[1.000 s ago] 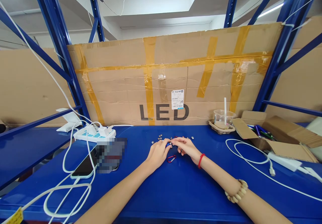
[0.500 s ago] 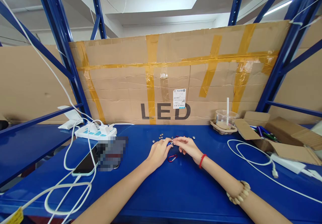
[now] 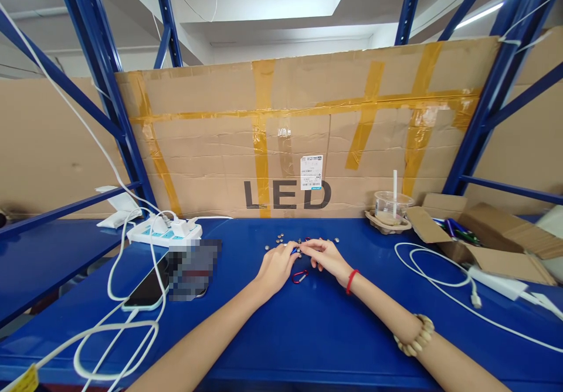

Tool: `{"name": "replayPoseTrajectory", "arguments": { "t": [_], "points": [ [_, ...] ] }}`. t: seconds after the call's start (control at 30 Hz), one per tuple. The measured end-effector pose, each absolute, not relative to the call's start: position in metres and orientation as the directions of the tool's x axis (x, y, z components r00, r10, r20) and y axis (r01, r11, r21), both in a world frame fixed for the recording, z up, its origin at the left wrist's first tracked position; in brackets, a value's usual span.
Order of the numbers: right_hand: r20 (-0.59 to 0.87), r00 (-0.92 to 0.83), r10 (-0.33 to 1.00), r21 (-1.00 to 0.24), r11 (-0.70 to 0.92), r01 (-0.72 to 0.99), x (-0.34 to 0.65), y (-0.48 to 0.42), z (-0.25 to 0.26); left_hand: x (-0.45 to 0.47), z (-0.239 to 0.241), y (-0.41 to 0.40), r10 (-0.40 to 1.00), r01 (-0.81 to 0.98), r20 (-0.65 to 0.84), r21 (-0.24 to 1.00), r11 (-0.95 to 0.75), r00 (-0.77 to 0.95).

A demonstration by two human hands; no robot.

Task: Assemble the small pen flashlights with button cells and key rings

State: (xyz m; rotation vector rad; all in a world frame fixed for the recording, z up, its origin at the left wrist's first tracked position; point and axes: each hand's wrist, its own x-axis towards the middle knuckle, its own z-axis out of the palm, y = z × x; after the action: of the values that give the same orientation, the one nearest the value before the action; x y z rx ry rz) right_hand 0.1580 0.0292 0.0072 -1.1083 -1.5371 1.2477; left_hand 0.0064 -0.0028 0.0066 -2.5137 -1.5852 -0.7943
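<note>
My left hand (image 3: 277,263) is closed on a small blue piece (image 3: 294,252), mostly hidden by the fingers. My right hand (image 3: 324,255) meets it from the right, thumb and forefinger pinched by the same spot. Whatever sits in that pinch is too small to make out. A red carabiner (image 3: 299,277) lies on the blue tabletop (image 3: 281,333) just below the hands. Several small silvery round pieces (image 3: 280,239) are scattered beyond my left hand, and another silvery piece (image 3: 336,240) lies past my right hand.
At left are a white power strip (image 3: 165,233), cables and a phone (image 3: 147,286) beside a blurred dark item (image 3: 196,269). At right stand a plastic cup (image 3: 389,206) with a straw, an open carton (image 3: 505,263) and a coiled white cable (image 3: 433,283). A large cardboard panel (image 3: 211,151) closes the back.
The whole view has shifted slightly, with the scene sitting a little further left. Both hands stay together at the same spot, the right fingers moving only slightly.
</note>
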Motion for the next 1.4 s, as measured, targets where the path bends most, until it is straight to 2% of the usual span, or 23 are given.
{"name": "replayPoseTrajectory", "arguments": {
  "t": [0.43,0.67,1.0,1.23,1.4],
  "points": [
    [0.104,-0.272,0.957,-0.979,0.147,0.142,0.158,0.027,0.009,0.006,0.008,-0.005,0.830,0.841,0.445,0.255,-0.477,0.336],
    [0.287,-0.196,0.938,-0.940,0.314,0.129,0.162,0.032,0.008,0.005,0.007,-0.001,0.835,0.873,0.477,0.241,-0.423,0.273],
    [0.482,-0.296,0.825,-0.807,0.549,0.217,0.166,0.030,0.008,0.005,0.004,0.001,0.781,0.834,0.501,0.187,-0.519,0.373],
    [0.439,-0.343,0.830,-0.858,0.501,0.115,0.169,0.036,0.003,0.003,0.003,0.001,0.737,0.733,0.522,0.276,-0.622,0.429],
    [0.364,-0.364,0.857,-0.902,0.422,0.093,0.170,0.037,0.004,0.002,0.006,-0.003,0.777,0.695,0.447,0.376,-0.613,0.444]
  ]
}}
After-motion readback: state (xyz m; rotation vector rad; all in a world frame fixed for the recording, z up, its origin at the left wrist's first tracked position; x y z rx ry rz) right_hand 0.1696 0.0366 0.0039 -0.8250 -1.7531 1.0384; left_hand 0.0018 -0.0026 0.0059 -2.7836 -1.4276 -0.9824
